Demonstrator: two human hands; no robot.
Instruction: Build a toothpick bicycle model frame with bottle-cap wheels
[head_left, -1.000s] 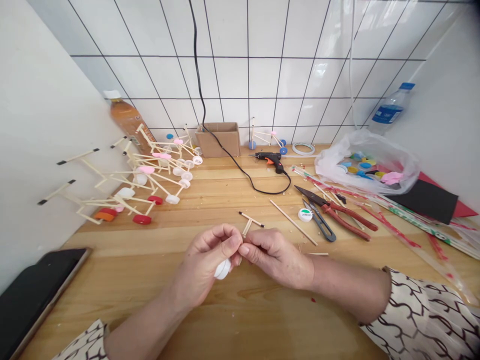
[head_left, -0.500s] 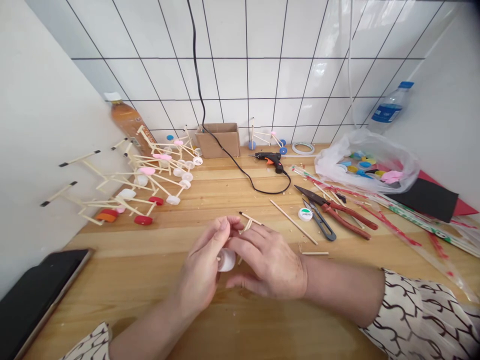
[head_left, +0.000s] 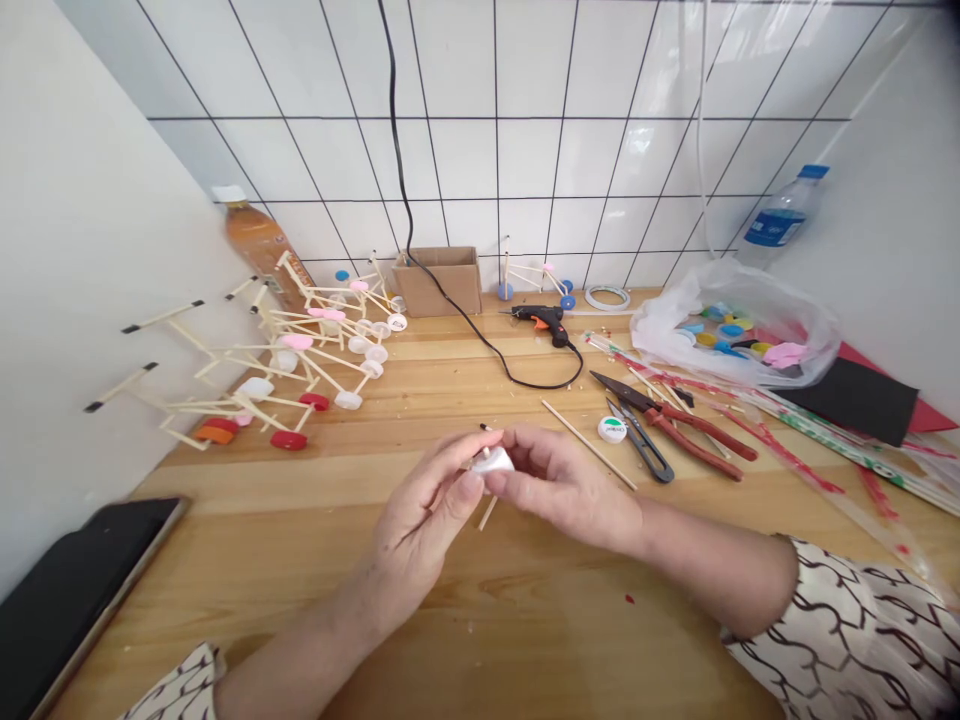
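Observation:
Between my two hands is a white bottle cap [head_left: 493, 461] with the tip of a thin stick poking out of it. My left hand [head_left: 431, 495] is closed on the cap from the left, thumb in front. From the other side my right hand [head_left: 562, 485] pinches it with thumb and fingers. Partly hidden beneath the hands, a thin wooden stick [head_left: 487, 513] lies on the table. Right of my hands lie a longer wooden stick [head_left: 589, 443] and a white cap with a green mark [head_left: 612, 429].
Several stick-and-cap models [head_left: 300, 350] stand at the left behind a dark phone-like slab [head_left: 90, 590]. A glue gun [head_left: 547, 320] with its cord lies near a cardboard box [head_left: 439, 282]. Pliers [head_left: 675, 420], snips [head_left: 641, 440] and a plastic bag of caps [head_left: 735, 325] are on the right.
The white cap has been lifted and turned, moving up and to the right. My right hand has shifted from above the stick pieces to pinching the cap.

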